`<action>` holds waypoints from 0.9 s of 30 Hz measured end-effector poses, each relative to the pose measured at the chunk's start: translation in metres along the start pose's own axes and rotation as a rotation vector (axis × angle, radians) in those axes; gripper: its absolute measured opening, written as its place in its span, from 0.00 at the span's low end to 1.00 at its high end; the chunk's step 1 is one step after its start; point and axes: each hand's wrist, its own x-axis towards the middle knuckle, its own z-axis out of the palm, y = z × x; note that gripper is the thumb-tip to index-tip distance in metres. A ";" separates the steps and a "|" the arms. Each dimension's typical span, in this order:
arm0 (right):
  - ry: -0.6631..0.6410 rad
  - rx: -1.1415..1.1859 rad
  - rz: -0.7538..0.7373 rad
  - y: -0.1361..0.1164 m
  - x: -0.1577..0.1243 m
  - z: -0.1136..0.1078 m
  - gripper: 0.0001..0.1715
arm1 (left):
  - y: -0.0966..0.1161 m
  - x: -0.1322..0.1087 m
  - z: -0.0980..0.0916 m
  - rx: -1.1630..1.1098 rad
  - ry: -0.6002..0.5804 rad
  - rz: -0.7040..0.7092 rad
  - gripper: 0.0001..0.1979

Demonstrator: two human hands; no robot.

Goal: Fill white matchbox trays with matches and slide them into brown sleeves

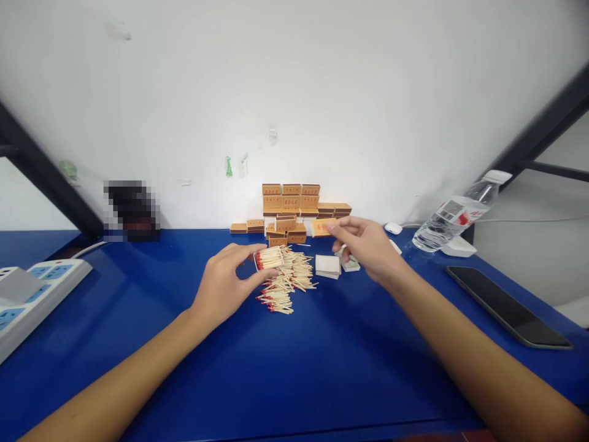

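Note:
My left hand (pixel 230 276) grips a small white matchbox tray (pixel 269 258) filled with red-tipped matches, thumb and fingers at its left end. Below and beside the tray spreads a heap of loose matches (pixel 294 273) on the blue tabletop. Between the thumb and fingers of my right hand (pixel 363 242) is an orange matchbox sleeve (pixel 323 227) with red lettering. Whether anything is inside the sleeve is hard to see. Under the right hand lie white empty-looking trays (pixel 327 266). Stacked matchboxes (pixel 291 201) stand behind, against the wall.
A clear water bottle (pixel 455 215) leans at the right, near a white charger (pixel 458 247). A dark phone (pixel 506 306) lies at the right edge of the blue table (pixel 207 380). On the left are a white power strip (pixel 50 285) and a pixelated dark object (pixel 132 210).

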 end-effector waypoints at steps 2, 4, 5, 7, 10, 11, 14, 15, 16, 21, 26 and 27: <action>0.089 -0.043 -0.002 0.000 0.027 -0.018 0.25 | 0.000 -0.002 0.001 -0.008 -0.007 0.032 0.22; 0.175 -0.083 0.005 -0.001 0.054 -0.032 0.23 | 0.001 -0.004 0.002 -0.019 -0.015 0.085 0.22; 0.198 -0.104 0.010 0.000 0.067 -0.036 0.22 | 0.002 -0.004 0.002 -0.019 -0.018 0.111 0.22; 0.217 -0.144 0.018 0.002 0.089 -0.038 0.20 | 0.004 -0.005 0.003 -0.011 -0.013 0.149 0.21; 0.199 -0.206 0.031 0.010 0.111 -0.029 0.19 | 0.004 -0.005 0.002 0.004 0.017 0.178 0.20; 0.192 -0.232 0.031 0.014 0.116 -0.026 0.19 | 0.003 -0.005 0.003 0.007 0.023 0.180 0.19; 0.188 -0.322 0.014 0.022 0.123 -0.019 0.19 | 0.001 -0.005 0.004 0.009 0.026 0.181 0.19; 0.192 -0.353 0.005 0.024 0.124 -0.018 0.19 | 0.000 -0.006 0.004 0.008 0.024 0.180 0.19; 0.196 -0.382 -0.005 0.025 0.125 -0.018 0.19 | 0.000 -0.006 0.005 0.006 0.023 0.179 0.19; 0.186 -0.470 -0.040 0.021 0.123 -0.019 0.18 | -0.002 -0.007 0.007 0.003 0.022 0.177 0.20; 0.209 -0.484 -0.115 0.005 0.095 -0.015 0.16 | -0.002 -0.007 0.006 -0.017 0.005 0.146 0.20; 0.183 -0.473 -0.144 0.002 0.082 -0.011 0.16 | -0.001 -0.007 0.005 -0.028 -0.011 0.134 0.20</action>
